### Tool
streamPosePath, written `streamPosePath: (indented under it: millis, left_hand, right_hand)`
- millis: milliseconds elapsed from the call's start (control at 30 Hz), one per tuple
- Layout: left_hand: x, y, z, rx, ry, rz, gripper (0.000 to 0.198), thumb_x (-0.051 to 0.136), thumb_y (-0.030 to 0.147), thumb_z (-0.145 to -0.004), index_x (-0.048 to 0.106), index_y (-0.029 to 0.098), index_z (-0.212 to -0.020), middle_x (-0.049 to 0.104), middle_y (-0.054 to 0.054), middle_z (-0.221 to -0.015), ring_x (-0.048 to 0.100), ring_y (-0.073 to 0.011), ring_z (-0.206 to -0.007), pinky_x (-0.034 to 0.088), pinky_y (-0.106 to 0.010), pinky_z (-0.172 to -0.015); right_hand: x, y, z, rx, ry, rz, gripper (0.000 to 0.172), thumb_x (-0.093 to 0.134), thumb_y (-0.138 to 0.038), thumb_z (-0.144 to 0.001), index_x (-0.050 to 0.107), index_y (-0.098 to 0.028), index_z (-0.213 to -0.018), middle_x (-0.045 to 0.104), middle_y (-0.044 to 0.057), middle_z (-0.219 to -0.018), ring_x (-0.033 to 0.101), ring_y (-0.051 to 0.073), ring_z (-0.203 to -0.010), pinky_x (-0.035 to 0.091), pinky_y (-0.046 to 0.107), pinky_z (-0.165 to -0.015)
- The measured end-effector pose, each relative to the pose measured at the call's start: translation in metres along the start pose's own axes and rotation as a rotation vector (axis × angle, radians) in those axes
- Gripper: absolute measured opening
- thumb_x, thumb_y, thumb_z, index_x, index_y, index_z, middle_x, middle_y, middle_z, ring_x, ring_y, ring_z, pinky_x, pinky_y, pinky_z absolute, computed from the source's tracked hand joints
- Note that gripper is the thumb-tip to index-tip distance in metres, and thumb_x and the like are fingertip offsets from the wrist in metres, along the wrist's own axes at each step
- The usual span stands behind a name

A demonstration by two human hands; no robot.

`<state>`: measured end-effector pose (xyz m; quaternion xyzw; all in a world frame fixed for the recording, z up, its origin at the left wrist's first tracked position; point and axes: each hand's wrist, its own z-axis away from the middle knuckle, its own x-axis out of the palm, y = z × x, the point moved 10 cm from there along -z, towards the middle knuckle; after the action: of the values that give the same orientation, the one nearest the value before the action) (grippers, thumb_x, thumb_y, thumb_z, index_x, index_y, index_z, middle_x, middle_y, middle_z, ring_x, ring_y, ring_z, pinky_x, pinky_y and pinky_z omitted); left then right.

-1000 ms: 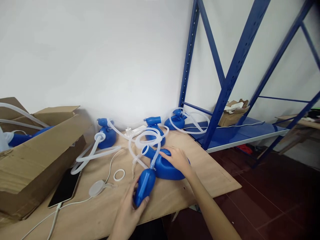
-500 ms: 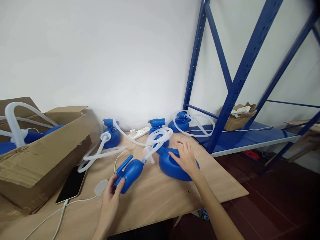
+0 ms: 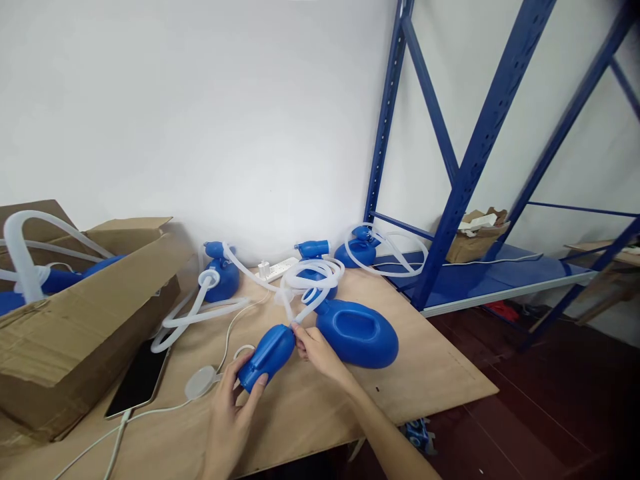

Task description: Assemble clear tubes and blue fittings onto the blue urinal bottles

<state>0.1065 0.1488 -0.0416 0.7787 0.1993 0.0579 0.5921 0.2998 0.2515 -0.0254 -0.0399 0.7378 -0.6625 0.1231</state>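
My left hand is wrapped round the wide end of a small blue bottle-shaped part with a handle. At its narrow end, my right hand pinches the joint where a white tube meets it. The tube lies coiled above, over another blue piece. Just right of my right hand a large blue bottle rests on its side, untouched, its moulded grip facing up. A round translucent cap lies left of my left hand.
Blue bottles with tubes stand at the back left and back right. A power strip lies between. On the left are a cardboard box and a tablet. A blue metal rack stands right of the table.
My right hand has let go of the large bottle and moved left to the small part's tube joint. The small part has turned in my left hand, and the tube coil has shifted.
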Motion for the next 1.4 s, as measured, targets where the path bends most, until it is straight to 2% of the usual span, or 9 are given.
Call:
streamPosePath:
  millis: [167, 400, 600, 733, 1000, 1100, 1167, 1267, 1400]
  left_hand:
    - [0.002, -0.002, 0.0, 0.085, 0.001, -0.091, 0.055, 0.074, 0.06, -0.084, 0.067, 0.024, -0.124, 0.067, -0.014, -0.138, 0.065, -0.0366, -0.127, 0.066, -0.042, -0.086]
    - [0.012, 0.008, 0.011, 0.272, -0.018, -0.25, 0.042, 0.068, 0.051, -0.092, 0.067, 0.026, -0.126, 0.071, -0.011, -0.135, 0.068, -0.0332, -0.125, 0.062, -0.046, -0.099]
    - [0.019, 0.039, 0.028, 0.581, 0.031, -0.43, 0.042, 0.066, 0.034, -0.097, 0.063, 0.028, -0.139, 0.069, -0.011, -0.139, 0.07, -0.0306, -0.124, 0.067, -0.038, -0.091]
    - [0.019, 0.06, 0.042, 0.798, 0.042, -0.515, 0.055, 0.063, 0.017, -0.098, 0.054, 0.031, -0.151, 0.068, -0.007, -0.143, 0.072, -0.0256, -0.12, 0.064, -0.035, -0.1]
    - [0.016, 0.074, 0.049, 0.88, -0.021, -0.53, 0.063, 0.058, 0.008, -0.099, 0.047, 0.032, -0.156, 0.06, -0.007, -0.152, 0.064, -0.0258, -0.133, 0.055, -0.039, -0.113]
    - [0.013, 0.072, 0.045, 0.802, 0.001, -0.445, 0.053, 0.062, 0.011, -0.098, 0.059, 0.031, -0.147, 0.066, -0.007, -0.145, 0.069, -0.0257, -0.125, 0.062, -0.035, -0.103]
    - [0.009, 0.062, 0.037, 0.625, 0.025, -0.374, 0.042, 0.067, 0.02, -0.095, 0.068, 0.028, -0.137, 0.07, -0.008, -0.139, 0.072, -0.0281, -0.12, 0.069, -0.028, -0.08]
    - [0.005, 0.042, 0.026, 0.35, 0.054, -0.232, 0.038, 0.08, 0.036, -0.085, 0.077, 0.025, -0.121, 0.074, -0.011, -0.131, 0.073, -0.0344, -0.117, 0.065, -0.024, -0.053]
    - [0.012, 0.0, 0.016, -0.073, 0.048, 0.099, 0.054, 0.093, 0.05, -0.062, 0.081, 0.018, -0.104, 0.08, -0.014, -0.117, 0.077, -0.0381, -0.104, 0.069, -0.036, -0.073]
  right_hand:
    - [0.003, 0.016, -0.003, 0.036, 0.061, -0.097, 0.068, 0.04, -0.089, -0.085, 0.035, -0.026, -0.059, 0.033, -0.006, -0.051, 0.034, 0.011, -0.048, 0.026, 0.025, -0.045]
    - [-0.011, 0.023, 0.008, -0.004, 0.244, -0.056, 0.065, 0.039, -0.087, -0.087, 0.04, -0.027, -0.062, 0.042, -0.002, -0.058, 0.044, 0.017, -0.061, 0.036, 0.029, -0.053]
    - [-0.017, 0.006, 0.017, -0.068, 0.335, 0.017, 0.06, 0.034, -0.076, -0.096, 0.04, -0.027, -0.063, 0.048, 0.0, -0.061, 0.047, 0.019, -0.064, 0.037, 0.03, -0.059]
    - [-0.02, -0.013, 0.026, -0.117, 0.367, 0.047, 0.059, 0.033, -0.071, -0.099, 0.04, -0.026, -0.062, 0.05, 0.0, -0.06, 0.045, 0.018, -0.061, 0.035, 0.03, -0.058]
    - [-0.023, -0.042, 0.032, -0.156, 0.313, 0.027, 0.056, 0.042, -0.063, -0.1, 0.048, -0.023, -0.06, 0.053, -0.001, -0.06, 0.049, 0.017, -0.06, 0.035, 0.029, -0.059]
    - [-0.022, -0.033, 0.031, -0.142, 0.313, -0.024, 0.057, 0.044, -0.067, -0.098, 0.051, -0.023, -0.063, 0.054, -0.001, -0.062, 0.049, 0.018, -0.063, 0.037, 0.029, -0.061]
    - [-0.023, -0.023, 0.031, -0.129, 0.325, -0.07, 0.057, 0.047, -0.07, -0.096, 0.049, -0.023, -0.064, 0.051, -0.002, -0.063, 0.047, 0.017, -0.064, 0.037, 0.029, -0.061]
    - [-0.023, -0.007, 0.029, -0.117, 0.332, -0.149, 0.059, 0.049, -0.077, -0.091, 0.051, -0.023, -0.067, 0.051, -0.002, -0.066, 0.047, 0.017, -0.066, 0.041, 0.029, -0.063]
    - [-0.025, 0.01, 0.028, -0.12, 0.377, -0.204, 0.061, 0.051, -0.079, -0.09, 0.062, -0.02, -0.075, 0.062, 0.002, -0.075, 0.055, 0.021, -0.077, 0.047, 0.032, -0.073]
